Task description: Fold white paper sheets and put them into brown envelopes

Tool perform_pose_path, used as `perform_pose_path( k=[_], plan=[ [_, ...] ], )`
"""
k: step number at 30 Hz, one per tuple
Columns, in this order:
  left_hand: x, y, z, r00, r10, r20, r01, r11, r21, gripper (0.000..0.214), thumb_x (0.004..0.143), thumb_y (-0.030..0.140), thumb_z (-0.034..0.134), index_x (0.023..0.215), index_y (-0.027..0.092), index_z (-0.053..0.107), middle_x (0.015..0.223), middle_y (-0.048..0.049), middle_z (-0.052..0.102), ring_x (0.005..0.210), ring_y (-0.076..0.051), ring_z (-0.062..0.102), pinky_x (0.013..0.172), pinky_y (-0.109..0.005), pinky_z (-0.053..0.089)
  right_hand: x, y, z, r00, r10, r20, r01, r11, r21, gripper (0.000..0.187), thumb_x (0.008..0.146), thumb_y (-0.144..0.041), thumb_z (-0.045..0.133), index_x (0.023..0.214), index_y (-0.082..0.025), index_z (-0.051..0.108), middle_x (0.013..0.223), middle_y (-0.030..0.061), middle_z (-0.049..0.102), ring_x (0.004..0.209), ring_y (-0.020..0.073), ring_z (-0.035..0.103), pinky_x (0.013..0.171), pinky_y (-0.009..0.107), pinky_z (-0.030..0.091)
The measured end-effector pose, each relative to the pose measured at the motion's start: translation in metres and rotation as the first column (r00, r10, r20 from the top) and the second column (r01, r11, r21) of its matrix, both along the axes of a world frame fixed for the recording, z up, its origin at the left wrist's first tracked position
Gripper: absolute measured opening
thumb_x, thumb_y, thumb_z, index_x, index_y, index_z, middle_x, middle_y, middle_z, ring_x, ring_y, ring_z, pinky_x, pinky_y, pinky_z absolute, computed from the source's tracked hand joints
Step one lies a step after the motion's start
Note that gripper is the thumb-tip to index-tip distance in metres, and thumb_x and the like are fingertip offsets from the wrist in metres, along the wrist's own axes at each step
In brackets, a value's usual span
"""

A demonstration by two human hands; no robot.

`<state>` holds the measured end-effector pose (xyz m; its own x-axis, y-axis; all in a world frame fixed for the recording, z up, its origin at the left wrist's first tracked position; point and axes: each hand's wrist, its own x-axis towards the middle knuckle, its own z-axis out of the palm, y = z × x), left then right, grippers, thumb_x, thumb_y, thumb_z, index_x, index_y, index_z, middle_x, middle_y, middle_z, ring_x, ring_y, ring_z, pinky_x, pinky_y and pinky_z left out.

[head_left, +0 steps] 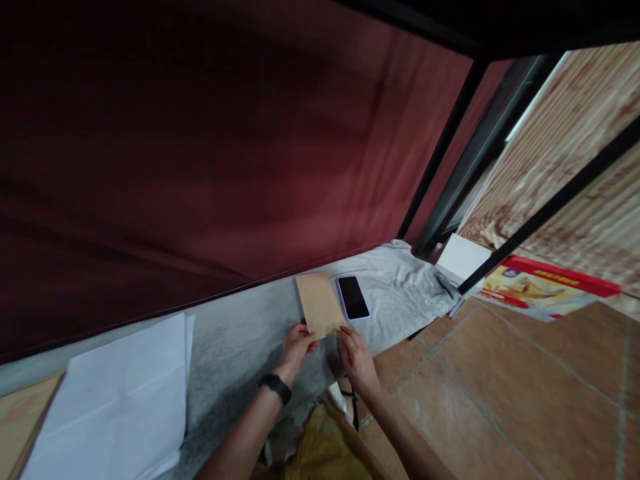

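Observation:
A flat brown paper piece [320, 300], perhaps an envelope or folded paper, lies on the grey cloth in front of me. My left hand [299, 344], with a dark watch [275, 388] on its wrist, pinches the near left corner between thumb and fingers. At the near right corner, my right hand [354, 351] has its fingertips closed on the edge. A phone [353, 297] with a dark screen and pale case lies just right of the paper, apart from both hands.
White paper sheets [117, 400] are stacked at the left, beside a tan board [30, 413]. A dark red curtain [250, 167] hangs behind the grey cloth [240, 333]. Black metal bars [443, 153], a white box [463, 257] and a printed red-yellow carton [545, 287] stand right, above floor tiles [500, 380].

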<state>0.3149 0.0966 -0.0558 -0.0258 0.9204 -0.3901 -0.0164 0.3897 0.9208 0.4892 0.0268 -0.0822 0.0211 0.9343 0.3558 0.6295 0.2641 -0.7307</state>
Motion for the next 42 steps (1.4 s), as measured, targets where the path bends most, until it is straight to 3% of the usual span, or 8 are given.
perform_pose_path(
  k=[10,16,20,26,32,36,38,42],
  plan=[
    [-0.002,-0.007,-0.002,0.969,-0.056,-0.241,0.076,0.994,0.077,0.022,0.075,0.03,0.073,0.085,0.021,0.056,0.058,0.0022,0.061,0.053,-0.016,0.062,0.055,-0.026,0.049,-0.007,-0.002,-0.01,0.934,0.094,0.345,-0.124,0.99,0.067,0.047,0.101,-0.018,0.042,0.147,-0.019,0.051,0.148,0.0146,0.055,0.142,0.0281,0.046,0.115,0.054,0.044],
    [-0.011,-0.047,-0.003,0.881,-0.04,-0.472,0.218,0.919,0.329,0.023,0.084,0.019,0.058,0.105,0.022,0.066,0.118,-0.0101,0.07,0.119,-0.027,0.063,0.106,-0.044,0.047,-0.006,-0.004,-0.017,0.917,0.055,0.395,-0.108,0.988,0.114,0.046,0.102,-0.02,0.042,0.148,-0.02,0.05,0.149,0.0131,0.054,0.143,0.0272,0.045,0.114,0.052,0.046],
    [-0.017,-0.072,-0.021,0.599,-0.021,-0.801,0.569,0.715,0.407,0.036,0.092,0.018,0.048,0.124,0.02,0.064,0.141,-0.0126,0.06,0.131,-0.028,0.056,0.111,-0.049,0.046,-0.005,-0.006,-0.022,0.921,0.049,0.387,-0.116,0.982,0.151,0.047,0.103,-0.02,0.042,0.15,-0.02,0.047,0.151,0.0133,0.052,0.144,0.0274,0.044,0.114,0.052,0.047],
    [-0.079,-0.101,-0.021,0.396,0.257,-0.882,0.528,0.722,0.447,0.043,0.097,0.024,0.051,0.139,0.024,0.055,0.158,-0.0088,0.045,0.146,-0.026,0.04,0.116,-0.049,0.042,-0.016,-0.008,-0.02,0.976,0.09,0.197,-0.107,0.991,0.077,0.047,0.103,-0.025,0.041,0.149,-0.024,0.049,0.153,0.0113,0.05,0.145,0.0273,0.043,0.116,0.052,0.043],
    [-0.222,-0.143,-0.005,0.094,0.462,-0.882,0.09,0.878,0.469,0.058,0.099,0.044,0.047,0.148,0.014,0.046,0.159,-0.0209,0.04,0.15,-0.036,0.031,0.115,-0.057,0.036,-0.094,-0.002,-0.014,0.955,0.212,-0.205,-0.24,0.963,-0.121,0.039,0.094,-0.033,0.049,0.125,-0.021,0.069,0.128,0.0126,0.069,0.118,0.0271,0.066,0.101,0.045,0.057],
    [-0.289,-0.184,-0.015,-0.034,0.338,-0.94,-0.184,0.923,0.339,0.073,0.091,0.061,0.054,0.142,0.008,0.053,0.153,-0.0268,0.046,0.145,-0.043,0.037,0.11,-0.06,0.039,-0.185,-0.003,0.0,0.876,0.203,-0.437,-0.397,0.819,-0.415,0.04,0.092,-0.035,0.046,0.122,-0.021,0.069,0.113,0.01,0.073,0.086,0.0215,0.071,0.069,0.035,0.064],
    [-0.302,-0.203,-0.022,-0.013,0.252,-0.968,-0.133,0.959,0.252,0.066,0.09,0.059,0.058,0.139,0.015,0.059,0.151,-0.0209,0.051,0.143,-0.039,0.042,0.111,-0.057,0.04,-0.229,-0.006,0.007,0.872,0.238,-0.428,-0.455,0.719,-0.526,0.039,0.092,-0.032,0.047,0.121,-0.02,0.068,0.104,0.0075,0.073,0.078,0.0192,0.07,0.059,0.03,0.062],
    [-0.3,-0.225,-0.025,-0.015,0.228,-0.974,0.055,0.972,0.227,0.058,0.093,0.051,0.059,0.142,0.019,0.057,0.149,-0.0165,0.056,0.139,-0.034,0.05,0.111,-0.052,0.042,-0.288,-0.018,0.015,0.88,0.296,-0.371,-0.47,0.646,-0.601,0.036,0.09,-0.023,0.048,0.118,-0.018,0.07,0.088,0.0042,0.073,0.056,0.0146,0.064,0.046,0.023,0.053]
  ],
)
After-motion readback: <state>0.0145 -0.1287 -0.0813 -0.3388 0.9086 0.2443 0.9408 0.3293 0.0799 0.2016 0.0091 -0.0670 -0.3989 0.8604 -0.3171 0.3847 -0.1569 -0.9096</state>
